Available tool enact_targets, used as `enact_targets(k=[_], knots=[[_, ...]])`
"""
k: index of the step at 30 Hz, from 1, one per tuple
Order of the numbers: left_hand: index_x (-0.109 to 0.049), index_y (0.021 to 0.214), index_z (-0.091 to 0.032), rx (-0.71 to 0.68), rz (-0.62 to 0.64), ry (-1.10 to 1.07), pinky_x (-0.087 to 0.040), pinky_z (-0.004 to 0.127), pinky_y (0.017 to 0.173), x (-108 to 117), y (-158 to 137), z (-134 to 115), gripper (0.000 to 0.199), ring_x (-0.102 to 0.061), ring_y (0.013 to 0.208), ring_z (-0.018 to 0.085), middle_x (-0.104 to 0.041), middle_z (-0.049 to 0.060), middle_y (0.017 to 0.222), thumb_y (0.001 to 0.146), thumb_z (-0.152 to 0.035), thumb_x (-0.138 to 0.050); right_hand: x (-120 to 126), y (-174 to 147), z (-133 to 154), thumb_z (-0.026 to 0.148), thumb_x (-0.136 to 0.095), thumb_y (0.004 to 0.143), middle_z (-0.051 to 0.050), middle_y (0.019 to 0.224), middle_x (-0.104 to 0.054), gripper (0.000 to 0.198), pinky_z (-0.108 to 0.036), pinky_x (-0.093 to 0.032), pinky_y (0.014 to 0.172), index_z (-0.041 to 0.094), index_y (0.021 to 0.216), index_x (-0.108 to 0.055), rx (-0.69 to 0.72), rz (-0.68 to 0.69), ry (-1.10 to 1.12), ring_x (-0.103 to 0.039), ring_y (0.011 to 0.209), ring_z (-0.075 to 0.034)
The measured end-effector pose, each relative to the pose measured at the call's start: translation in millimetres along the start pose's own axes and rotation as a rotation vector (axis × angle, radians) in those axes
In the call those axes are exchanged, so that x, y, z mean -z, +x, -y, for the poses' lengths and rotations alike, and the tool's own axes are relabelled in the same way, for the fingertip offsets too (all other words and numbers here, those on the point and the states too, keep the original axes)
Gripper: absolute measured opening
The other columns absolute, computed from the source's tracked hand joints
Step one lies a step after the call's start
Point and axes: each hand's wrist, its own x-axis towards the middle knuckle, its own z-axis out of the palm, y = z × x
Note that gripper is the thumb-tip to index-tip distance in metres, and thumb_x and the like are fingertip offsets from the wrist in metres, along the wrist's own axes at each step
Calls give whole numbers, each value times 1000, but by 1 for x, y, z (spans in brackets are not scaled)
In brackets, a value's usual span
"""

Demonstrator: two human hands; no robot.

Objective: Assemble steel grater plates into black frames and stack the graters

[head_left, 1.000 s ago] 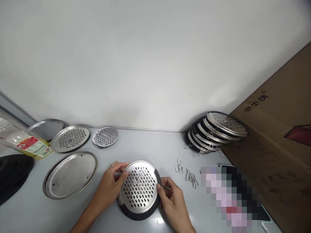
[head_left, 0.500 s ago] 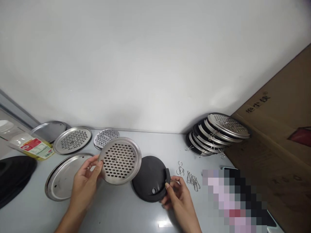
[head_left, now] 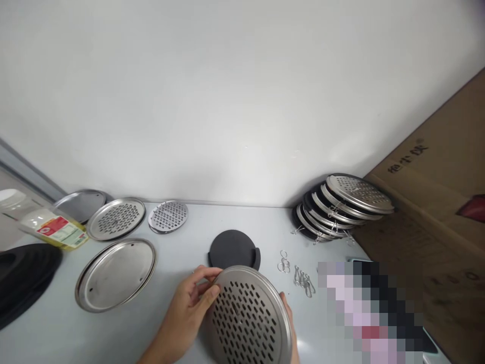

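My left hand (head_left: 191, 308) pinches the left rim of a round perforated metal disc (head_left: 246, 318), thumb on its face. At the disc's right edge is my right hand (head_left: 290, 323), wrapped against the rim and mostly hidden behind it. The disc is held tilted, close to me, with rows of slots showing. Behind it a round black plate (head_left: 233, 247) with raised rim pieces lies on the table, its near part covered by the disc. Small metal rings (head_left: 283, 263) and elongated metal clips (head_left: 303, 280) lie to its right.
Plain metal trays (head_left: 117, 275), a slotted disc (head_left: 117, 218) and a smaller slotted disc (head_left: 168, 216) lie at left, near a bottle of yellow liquid (head_left: 60, 232) and a large black object (head_left: 26, 278). A clipped stack of discs (head_left: 341, 210) leans by a cardboard box (head_left: 428, 227).
The perforated disc has moved right and nearer to me in my left hand. My right hand has let go of the black plate and come to the disc's right edge.
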Motion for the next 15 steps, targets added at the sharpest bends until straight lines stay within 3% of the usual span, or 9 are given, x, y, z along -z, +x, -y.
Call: enact_targets(k=[2,4,8,11,15], knots=[[-60,125,-27,-75,-21,179,-49,40,102,-7,-1,-3,38,-59,116,25,-58,8,123,95,-47,-50,-3,-1,-9,78,-62,70,-12,103,-76,73,-53,-46,97,20,111,-74,-91,11,157,-63,112,-35],[-48,140,-31,-139,-53,385,-44,49,107,-13,-6,-4,52,-51,129,30,-49,10,140,90,-46,-56,-7,-1,-16,76,-64,69,-11,100,-77,69,-53,-46,97,19,107,-76,-129,4,268,-64,111,-35],[-17,155,-36,-225,28,665,-45,59,104,-27,-22,-1,115,-39,139,43,-22,12,162,61,-44,-83,-13,-1,-18,66,-72,68,-9,93,-78,54,-50,-47,98,19,94,-79,-129,-37,396,-65,108,-33],[-15,156,-37,-227,30,745,-45,61,103,-38,-28,1,119,-37,139,46,-14,12,164,59,-45,-84,-15,-1,-18,60,-74,68,-8,88,-78,46,-47,-48,96,19,87,-79,-109,-61,429,-66,105,-32],[-14,156,-37,-181,51,700,-46,59,104,-42,-27,1,115,-36,141,44,-15,12,164,63,-43,-82,-13,0,-21,57,-71,71,-6,76,-76,41,-45,-51,90,19,82,-79,-76,-100,423,-68,98,-32]])
